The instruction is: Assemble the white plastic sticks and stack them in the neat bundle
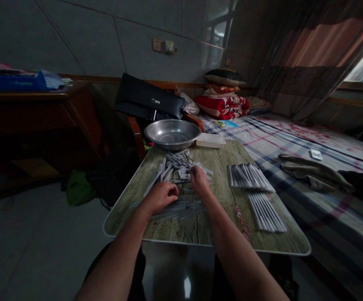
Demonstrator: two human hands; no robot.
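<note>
My left hand is over the near-left side of the pile, its fingers curled toward the thumb in a pinch; what is between them is too small to make out. Further forward, my right hand reaches into the loose pile of thin white and dark sticks, fingertips pressed together. Its fingertips are partly hidden, so what they grip is unclear. Below my hands lie several clear, slender plastic tubes. To the right, white sticks with dark ends lie in a neat row, with another row of white sticks just nearer.
A steel basin and a shallow white tray stand at the far edge of the wood-patterned table. A bed with a checked sheet adjoins the right side. Behind the basin is a chair with a black case.
</note>
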